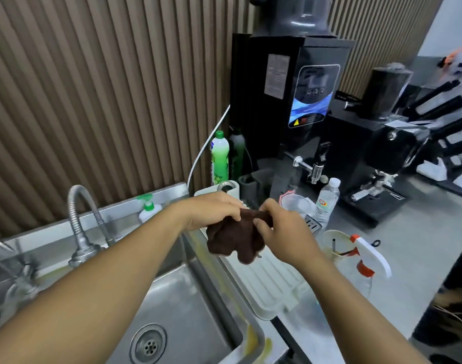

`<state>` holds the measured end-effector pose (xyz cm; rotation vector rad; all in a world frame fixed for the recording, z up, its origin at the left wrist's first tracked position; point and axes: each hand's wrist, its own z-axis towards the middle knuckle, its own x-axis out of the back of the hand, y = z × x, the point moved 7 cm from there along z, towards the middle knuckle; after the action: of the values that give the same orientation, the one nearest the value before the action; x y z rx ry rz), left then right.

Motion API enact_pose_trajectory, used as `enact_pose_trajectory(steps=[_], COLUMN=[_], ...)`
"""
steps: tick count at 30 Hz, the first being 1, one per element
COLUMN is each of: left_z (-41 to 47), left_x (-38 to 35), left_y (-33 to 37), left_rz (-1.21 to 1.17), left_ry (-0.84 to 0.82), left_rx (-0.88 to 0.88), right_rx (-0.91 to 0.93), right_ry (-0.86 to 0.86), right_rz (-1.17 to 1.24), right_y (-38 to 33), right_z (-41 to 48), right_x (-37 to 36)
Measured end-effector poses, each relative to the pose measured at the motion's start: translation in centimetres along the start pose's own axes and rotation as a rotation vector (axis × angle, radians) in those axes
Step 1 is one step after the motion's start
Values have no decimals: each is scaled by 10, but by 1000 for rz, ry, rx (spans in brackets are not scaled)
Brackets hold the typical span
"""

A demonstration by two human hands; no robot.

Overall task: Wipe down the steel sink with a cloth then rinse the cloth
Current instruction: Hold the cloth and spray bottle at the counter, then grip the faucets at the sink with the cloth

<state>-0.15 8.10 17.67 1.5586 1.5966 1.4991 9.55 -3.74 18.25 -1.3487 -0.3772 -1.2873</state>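
Left hand (211, 211) pinching top edge of brown cloth (235, 239). Right hand (282, 227) pinching same edge. Cloth hanging over white tray (266, 287), beside steel sink (188, 306).

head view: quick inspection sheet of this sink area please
surface: steel counter right of the sink; yellowish marks on the sink rim
job's things: brown cloth held above the white ribbed tray; faucet at the sink's back rim
clutter: green bottle, pump bottle, water bottle, spray bottle
hands: left hand and right hand both pinch the cloth
cables: white line running up beside the green bottle
surroundings: black machine, slatted wall
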Motion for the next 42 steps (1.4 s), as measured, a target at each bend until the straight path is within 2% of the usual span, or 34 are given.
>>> enact_pose_trajectory(steps=[2, 5, 13, 17, 25, 29, 32, 35, 37, 39, 42], left_z=[-19, -48, -148, -202, -287, -310, -322, -325, -325, -323, -316], left_x=[14, 41, 96, 116, 153, 160, 161, 162, 164, 167, 174], left_y=[2, -5, -39, -46, -80, -98, -119, -144, -163, -177, -194], left_rz=[77, 62, -150, -196, -74, 24, -42, -177, -227, -269, -298], left_ry=[43, 158, 360, 461, 724, 786, 807, 810, 830, 853, 902], left_rx=[-29, -27, 79, 101, 177, 274, 360, 392, 437, 475, 502], right_rx=[86, 223, 546, 636, 758, 762, 647, 477, 378, 348, 372], right_ry=[21, 11, -55, -82, -173, -239, -285, -295, -368, -408, -370], right_rz=[71, 146, 259, 341, 436, 458, 427, 239, 107, 11, -106], right_y=[-23, -64, -176, -231, -313, -331, -327, -307, -291, -282, -280], right_z=[9, 24, 43, 40, 20, 9, 8, 10, 6, -1, -8], right_x=[0, -6, -38, -50, -84, -106, -128, -157, -177, -191, -197])
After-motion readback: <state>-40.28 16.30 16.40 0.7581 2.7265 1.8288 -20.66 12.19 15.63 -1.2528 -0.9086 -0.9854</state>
